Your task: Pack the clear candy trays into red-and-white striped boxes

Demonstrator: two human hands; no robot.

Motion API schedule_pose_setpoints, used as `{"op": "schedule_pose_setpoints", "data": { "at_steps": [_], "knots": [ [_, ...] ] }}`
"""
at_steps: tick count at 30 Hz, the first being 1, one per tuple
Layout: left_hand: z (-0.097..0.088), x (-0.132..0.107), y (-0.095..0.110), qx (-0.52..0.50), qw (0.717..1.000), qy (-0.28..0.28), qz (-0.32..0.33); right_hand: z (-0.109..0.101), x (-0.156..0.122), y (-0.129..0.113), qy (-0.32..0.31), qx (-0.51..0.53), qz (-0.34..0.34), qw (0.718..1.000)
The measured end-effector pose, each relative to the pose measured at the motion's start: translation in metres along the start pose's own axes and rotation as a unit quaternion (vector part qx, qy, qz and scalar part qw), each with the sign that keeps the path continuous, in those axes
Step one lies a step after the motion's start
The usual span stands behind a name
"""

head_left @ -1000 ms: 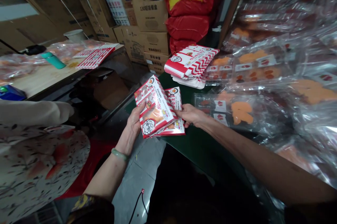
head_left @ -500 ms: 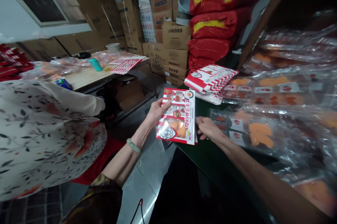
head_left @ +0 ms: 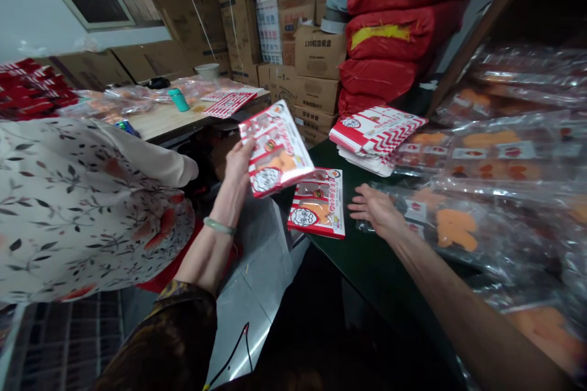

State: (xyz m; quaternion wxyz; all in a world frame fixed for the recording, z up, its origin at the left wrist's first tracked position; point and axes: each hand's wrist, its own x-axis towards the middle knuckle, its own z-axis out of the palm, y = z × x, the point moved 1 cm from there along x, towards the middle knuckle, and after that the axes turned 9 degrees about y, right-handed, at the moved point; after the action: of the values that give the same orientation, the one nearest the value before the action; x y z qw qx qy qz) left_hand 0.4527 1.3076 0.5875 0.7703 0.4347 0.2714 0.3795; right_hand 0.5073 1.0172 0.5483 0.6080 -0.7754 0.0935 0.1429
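Observation:
My left hand (head_left: 239, 164), a pale green bangle at its wrist, grips a red and white window box (head_left: 282, 146) by its left edge. Orange pieces show through its clear windows. The box is tilted and raised above the table corner. Beneath and to its right, a second box (head_left: 316, 202) of the same print lies on the dark green table (head_left: 337, 262). My right hand (head_left: 373, 207) is beside that second box with fingers stretched out and nothing in them. Its fingers are near a clear plastic pack (head_left: 422, 210) holding orange pieces.
Folded red and white cartons (head_left: 378, 134) are stacked at the table's back. Clear packs (head_left: 495, 152) pile up on the right. A person in a floral shirt (head_left: 92, 207) is close on my left, before a wooden table (head_left: 160, 122). Brown cardboard boxes (head_left: 318, 51) and red bundles (head_left: 389, 36) stand behind.
My left hand has lifted a box up and to the left, and a second box now shows on the table. My right hand has opened and moved slightly right, away from the boxes.

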Motion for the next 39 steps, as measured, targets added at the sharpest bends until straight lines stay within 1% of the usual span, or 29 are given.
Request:
{"op": "schedule_pose_setpoints", "data": {
  "at_steps": [2,4,6,8,10,11,13,15,17,19,20,21,22,23,24,25,26,27,28,29,30,31,32,33,34,35,36,37,39],
  "knots": [
    [-0.007,0.007,0.008,0.015,1.000,0.005,-0.017,0.001,-0.001,0.001,-0.005,-0.004,-0.003,1.000],
    [-0.007,0.002,-0.001,0.091,0.995,-0.031,-0.033,0.006,-0.003,0.003,-0.011,-0.020,-0.010,1.000],
    [-0.001,-0.013,-0.026,0.186,0.978,-0.082,-0.047,0.014,-0.007,0.006,-0.020,-0.046,-0.024,0.998],
    [0.007,-0.027,-0.056,0.252,0.958,-0.125,-0.063,0.026,-0.011,0.007,-0.027,-0.074,-0.043,0.996],
    [0.016,-0.030,-0.076,0.305,0.938,-0.156,-0.055,0.040,-0.014,0.006,-0.029,-0.098,-0.063,0.993],
    [0.020,-0.026,-0.079,0.328,0.928,-0.169,-0.044,0.048,-0.015,0.004,-0.029,-0.108,-0.074,0.991],
    [0.027,-0.012,-0.075,0.370,0.907,-0.197,-0.023,0.060,-0.016,0.000,-0.033,-0.127,-0.093,0.987],
    [0.034,0.004,-0.060,0.413,0.884,-0.220,-0.006,0.064,-0.020,-0.003,-0.046,-0.146,-0.110,0.982],
    [0.046,0.009,-0.043,0.448,0.864,-0.227,0.016,0.056,-0.028,-0.004,-0.057,-0.168,-0.136,0.975],
    [0.063,-0.003,-0.033,0.480,0.834,-0.248,0.111,0.035,-0.041,-0.002,-0.052,-0.195,-0.175,0.964],
    [0.074,-0.018,-0.033,0.492,0.800,-0.280,0.197,0.020,-0.048,0.000,-0.044,-0.205,-0.194,0.958],
    [0.086,-0.038,-0.036,0.496,0.747,-0.329,0.296,0.004,-0.055,0.003,-0.032,-0.222,-0.216,0.950],
    [0.098,-0.061,-0.044,0.493,0.689,-0.401,0.349,-0.012,-0.061,0.006,-0.016,-0.252,-0.237,0.938],
    [0.109,-0.085,-0.055,0.479,0.628,-0.486,0.374,-0.029,-0.067,0.011,-0.002,-0.293,-0.253,0.922],
    [0.120,-0.109,-0.068,0.473,0.558,-0.560,0.389,-0.045,-0.072,0.016,0.008,-0.339,-0.262,0.904],
    [0.131,-0.129,-0.083,0.480,0.504,-0.598,0.398,-0.060,-0.077,0.022,0.015,-0.382,-0.264,0.886],
    [0.142,-0.144,-0.096,0.496,0.478,-0.604,0.401,-0.074,-0.081,0.029,0.017,-0.419,-0.261,0.870],
    [0.153,-0.153,-0.108,0.497,0.473,-0.614,0.390,-0.087,-0.085,0.036,0.013,-0.439,-0.255,0.861],
    [0.165,-0.157,-0.117,0.481,0.494,-0.613,0.384,-0.098,-0.089,0.043,0.007,-0.438,-0.252,0.863],
    [0.178,-0.153,-0.121,0.458,0.540,-0.587,0.392,-0.107,-0.092,0.049,0.006,-0.424,-0.252,0.870],
    [0.192,-0.144,-0.120,0.435,0.596,-0.539,0.407,-0.115,-0.094,0.052,0.008,-0.400,-0.255,0.880],
    [0.205,-0.130,-0.116,0.421,0.650,-0.467,0.426,-0.121,-0.094,0.052,0.009,-0.363,-0.258,0.895],
    [0.217,-0.113,-0.107,0.429,0.692,-0.379,0.439,-0.125,-0.091,0.048,0.007,-0.316,-0.258,0.913],
    [0.229,-0.094,-0.098,0.458,0.717,-0.292,0.436,-0.126,-0.084,0.040,0.006,-0.262,-0.252,0.932],
    [0.239,-0.075,-0.087,0.499,0.727,-0.220,0.417,-0.125,-0.073,0.028,0.006,-0.209,-0.236,0.949],
    [0.247,-0.056,-0.079,0.544,0.727,-0.171,0.383,-0.122,-0.059,0.012,0.011,-0.161,-0.214,0.963],
    [0.254,-0.039,-0.072,0.578,0.722,-0.152,0.349,-0.116,-0.040,-0.007,0.023,-0.124,-0.191,0.973],
    [0.259,-0.025,-0.069,0.604,0.716,-0.153,0.315,-0.109,-0.019,-0.028,0.043,-0.100,-0.164,0.981],
    [0.265,-0.005,-0.071,0.631,0.701,-0.198,0.267,-0.090,0.030,-0.066,0.078,-0.098,-0.141,0.982]
  ]
}}
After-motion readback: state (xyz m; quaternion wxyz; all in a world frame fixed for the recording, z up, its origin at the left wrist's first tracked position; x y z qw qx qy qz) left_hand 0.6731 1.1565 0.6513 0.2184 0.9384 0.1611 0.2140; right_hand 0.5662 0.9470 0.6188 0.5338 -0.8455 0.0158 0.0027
